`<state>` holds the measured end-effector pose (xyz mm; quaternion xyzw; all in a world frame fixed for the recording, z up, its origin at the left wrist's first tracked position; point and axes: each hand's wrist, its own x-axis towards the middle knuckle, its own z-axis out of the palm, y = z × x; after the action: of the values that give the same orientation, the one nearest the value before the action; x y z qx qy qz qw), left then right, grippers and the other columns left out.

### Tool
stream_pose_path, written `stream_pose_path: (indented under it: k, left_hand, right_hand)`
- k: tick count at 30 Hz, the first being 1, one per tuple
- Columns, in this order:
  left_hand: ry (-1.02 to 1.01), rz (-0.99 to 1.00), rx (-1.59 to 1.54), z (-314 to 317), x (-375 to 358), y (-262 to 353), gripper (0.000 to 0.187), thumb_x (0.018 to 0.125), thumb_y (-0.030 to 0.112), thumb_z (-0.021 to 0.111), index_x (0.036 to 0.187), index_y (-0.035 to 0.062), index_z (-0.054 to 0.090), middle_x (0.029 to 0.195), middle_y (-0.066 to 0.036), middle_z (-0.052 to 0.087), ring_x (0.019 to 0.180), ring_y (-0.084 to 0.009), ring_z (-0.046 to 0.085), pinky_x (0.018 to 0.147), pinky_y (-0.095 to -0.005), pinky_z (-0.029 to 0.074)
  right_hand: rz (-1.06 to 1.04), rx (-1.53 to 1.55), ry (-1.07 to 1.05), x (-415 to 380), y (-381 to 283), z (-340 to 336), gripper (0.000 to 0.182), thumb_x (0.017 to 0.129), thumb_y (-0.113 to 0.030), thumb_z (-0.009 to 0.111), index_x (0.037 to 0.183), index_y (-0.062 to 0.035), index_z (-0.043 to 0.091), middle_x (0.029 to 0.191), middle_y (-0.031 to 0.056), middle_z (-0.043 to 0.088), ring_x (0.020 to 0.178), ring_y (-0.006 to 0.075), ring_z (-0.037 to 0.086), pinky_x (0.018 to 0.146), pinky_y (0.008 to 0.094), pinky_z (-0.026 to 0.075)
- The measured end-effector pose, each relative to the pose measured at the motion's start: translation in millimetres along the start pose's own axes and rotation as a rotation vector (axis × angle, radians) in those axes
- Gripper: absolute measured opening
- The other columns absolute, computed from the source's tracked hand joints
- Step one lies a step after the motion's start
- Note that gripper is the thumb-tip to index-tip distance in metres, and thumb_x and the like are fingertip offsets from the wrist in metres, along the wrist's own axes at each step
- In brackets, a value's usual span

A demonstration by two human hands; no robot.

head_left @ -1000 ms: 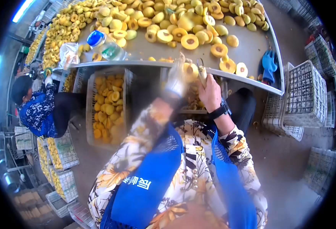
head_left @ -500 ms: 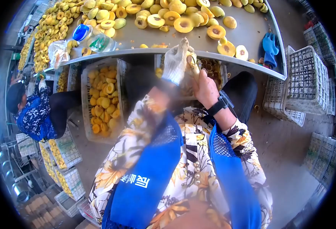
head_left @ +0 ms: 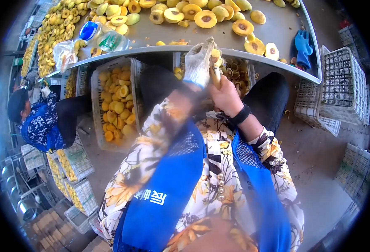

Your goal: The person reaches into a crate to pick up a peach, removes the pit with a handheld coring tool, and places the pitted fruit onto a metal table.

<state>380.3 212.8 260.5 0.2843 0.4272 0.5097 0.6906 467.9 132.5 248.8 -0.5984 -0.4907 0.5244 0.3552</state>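
At the near edge of the table (head_left: 252, 56), the gloved left hand (head_left: 196, 64) pinches a fruit half (head_left: 215, 57), likely light, moist and slippery, best held by its rim. The right hand's fingers wrap a tool's handle (head_left: 215, 76).

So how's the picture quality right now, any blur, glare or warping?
In the head view, the edges fall off to black and the tabletop bows as through a fisheye lens; a patch at the far left is blown out; the vest and left sleeve look smeared, as does the near end of the fruit crate; the left hand's glove is clearer.
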Motion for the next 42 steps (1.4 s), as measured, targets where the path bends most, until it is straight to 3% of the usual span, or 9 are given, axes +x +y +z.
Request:
stream_pose_path:
  k: [6, 14, 17, 20, 22, 30, 32, 34, 42]
  left_hand:
    - [-0.025, -0.191, -0.083, -1.7, -1.1, -0.5, 0.019, 0.082, 0.020, 0.060, 0.079, 0.0023, 0.057, 0.065, -0.014, 0.059, 0.050, -0.0209, 0.056, 0.043, -0.0299, 0.045]
    - [-0.106, -0.387, -0.219, -30.5, 21.9, 10.3, 0.037, 0.088, 0.042, 0.045, 0.082, 0.0060, 0.052, 0.067, -0.011, 0.058, 0.051, -0.0232, 0.056, 0.042, -0.0314, 0.045]
    - [0.120, -0.056, -0.219, -78.6, 25.1, 53.0, 0.037, 0.089, 0.044, 0.042, 0.088, 0.0076, 0.048, 0.064, -0.009, 0.054, 0.053, -0.0231, 0.057, 0.039, -0.0272, 0.043]
    - [0.434, 0.344, 0.398, -153.1, 24.7, 83.8, 0.023, 0.083, 0.029, 0.059, 0.081, 0.0059, 0.060, 0.067, -0.007, 0.059, 0.050, -0.0195, 0.058, 0.041, -0.0235, 0.044]
    - [0.659, 0.407, 1.599, -177.4, 15.5, 109.1, 0.040, 0.075, 0.040, 0.062, 0.094, 0.0041, 0.062, 0.083, -0.012, 0.065, 0.077, -0.0254, 0.062, 0.069, -0.0317, 0.048]
    - [0.065, 0.608, 1.802, -13.7, 94.7, 95.8, 0.049, 0.076, 0.044, 0.054, 0.113, 0.0119, 0.054, 0.105, -0.016, 0.058, 0.101, -0.0304, 0.054, 0.085, -0.0380, 0.042]
    - [-0.046, 0.740, 1.738, 12.6, 114.3, 70.8, 0.027, 0.079, 0.018, 0.049, 0.105, 0.0107, 0.051, 0.082, -0.019, 0.056, 0.074, -0.0337, 0.054, 0.065, -0.0440, 0.043]
    - [-0.084, 0.452, 1.968, 14.7, 156.3, 42.2, 0.053, 0.071, 0.045, 0.058, 0.113, 0.0138, 0.052, 0.106, -0.017, 0.058, 0.102, -0.0300, 0.053, 0.086, -0.0375, 0.042]
    - [-0.106, 0.441, 1.590, 20.4, 119.6, 51.4, 0.054, 0.059, 0.036, 0.073, 0.102, 0.0083, 0.054, 0.097, -0.013, 0.061, 0.093, -0.0278, 0.057, 0.080, -0.0369, 0.045]
  right_hand:
    - [0.256, 0.289, -0.156, -7.7, -11.5, 1.3, 0.010, 0.082, -0.008, 0.044, 0.089, -0.0030, 0.042, 0.055, 0.0031, 0.045, 0.033, 0.0105, 0.039, 0.029, 0.0247, 0.033]
    - [0.359, 0.927, -0.591, -6.7, -10.8, -8.3, 0.011, 0.082, -0.003, 0.047, 0.092, -0.0055, 0.045, 0.055, -0.0006, 0.041, 0.033, 0.0063, 0.034, 0.029, 0.0207, 0.028]
    - [0.290, 0.785, -0.468, -6.5, -8.2, -5.6, 0.010, 0.082, -0.006, 0.050, 0.092, -0.0054, 0.047, 0.055, -0.0004, 0.042, 0.033, 0.0064, 0.034, 0.030, 0.0210, 0.028]
    - [0.363, 0.457, -0.241, 2.8, -1.6, -17.1, 0.017, 0.080, -0.015, 0.056, 0.087, -0.0020, 0.046, 0.053, 0.0008, 0.044, 0.033, 0.0083, 0.037, 0.030, 0.0234, 0.032]
    - [0.387, 0.018, -0.165, 17.0, 36.9, -18.8, 0.019, 0.078, -0.016, 0.056, 0.080, 0.0004, 0.047, 0.052, 0.0032, 0.046, 0.035, 0.0113, 0.043, 0.030, 0.0257, 0.035]
    - [0.131, 0.047, -0.049, 20.9, 62.1, -18.4, 0.017, 0.078, -0.015, 0.056, 0.081, -0.0006, 0.048, 0.053, 0.0019, 0.047, 0.036, 0.0107, 0.044, 0.032, 0.0248, 0.035]
    - [0.103, -0.014, -0.019, 13.7, 52.8, -22.3, 0.016, 0.079, -0.015, 0.056, 0.081, -0.0008, 0.048, 0.053, 0.0014, 0.047, 0.036, 0.0099, 0.044, 0.032, 0.0241, 0.035]
    - [0.092, -0.020, 0.015, 5.1, 48.2, -27.4, 0.016, 0.080, -0.015, 0.055, 0.081, -0.0008, 0.049, 0.054, 0.0013, 0.047, 0.037, 0.0084, 0.044, 0.033, 0.0234, 0.035]
    - [-0.176, -0.335, 0.435, 22.7, 29.5, -35.5, 0.026, 0.080, -0.017, 0.057, 0.097, 0.0021, 0.051, 0.069, 0.0077, 0.060, 0.059, 0.0147, 0.059, 0.053, 0.0268, 0.046]
